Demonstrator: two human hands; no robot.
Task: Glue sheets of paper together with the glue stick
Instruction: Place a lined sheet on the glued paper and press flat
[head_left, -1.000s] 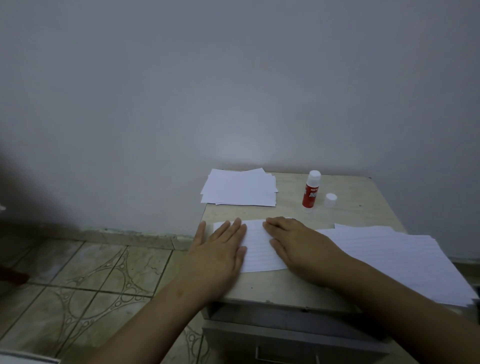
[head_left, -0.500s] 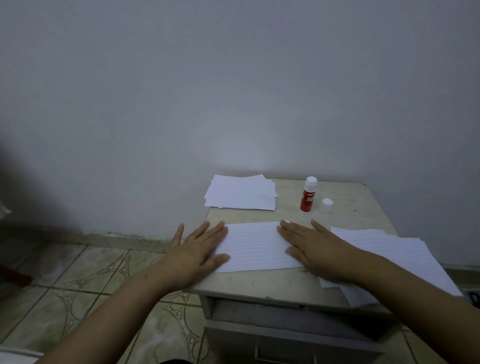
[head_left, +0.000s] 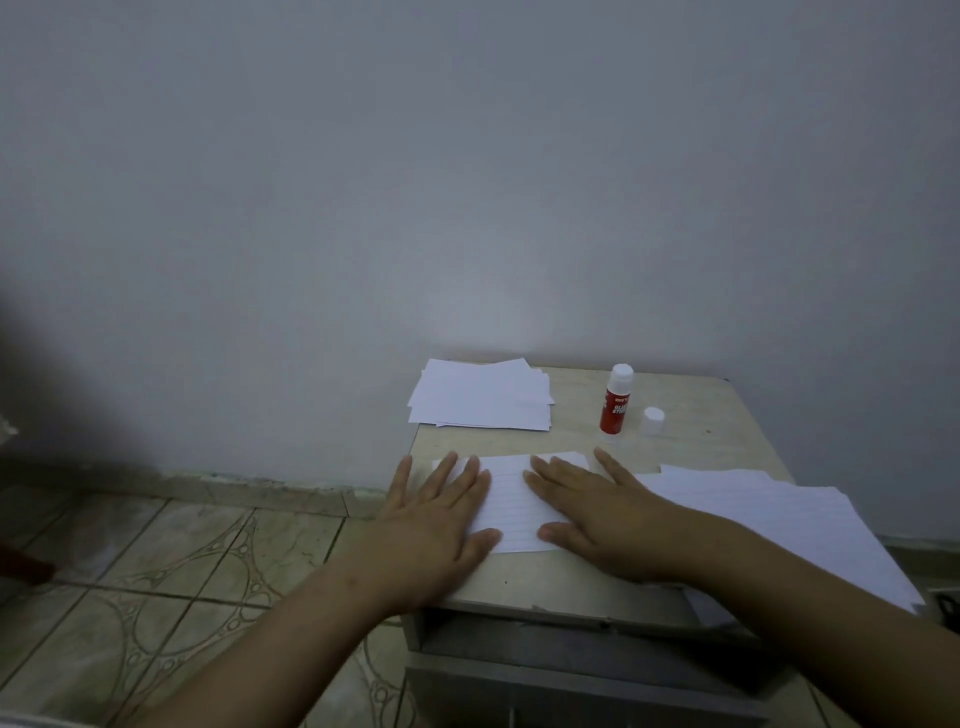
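Note:
A lined sheet of paper (head_left: 511, 506) lies flat near the front of a small beige table (head_left: 701, 431). My left hand (head_left: 436, 525) presses its left part with straight, spread fingers. My right hand (head_left: 597, 512) lies flat on its right part, fingers straight. Behind them a red glue stick (head_left: 614, 399) stands upright with its white tip bare. Its white cap (head_left: 652, 420) stands just to the right of it. Neither hand touches the glue stick.
A stack of small white sheets (head_left: 483, 397) sits at the table's back left corner. A pile of larger lined sheets (head_left: 769, 512) overhangs the right front edge. A drawer (head_left: 571, 660) stands ajar under the tabletop. Wall behind, tiled floor (head_left: 182, 561) to the left.
Both hands have slid inward across the lined sheet, closer together than half a second ago. The glue stick, cap and paper stacks have stayed put.

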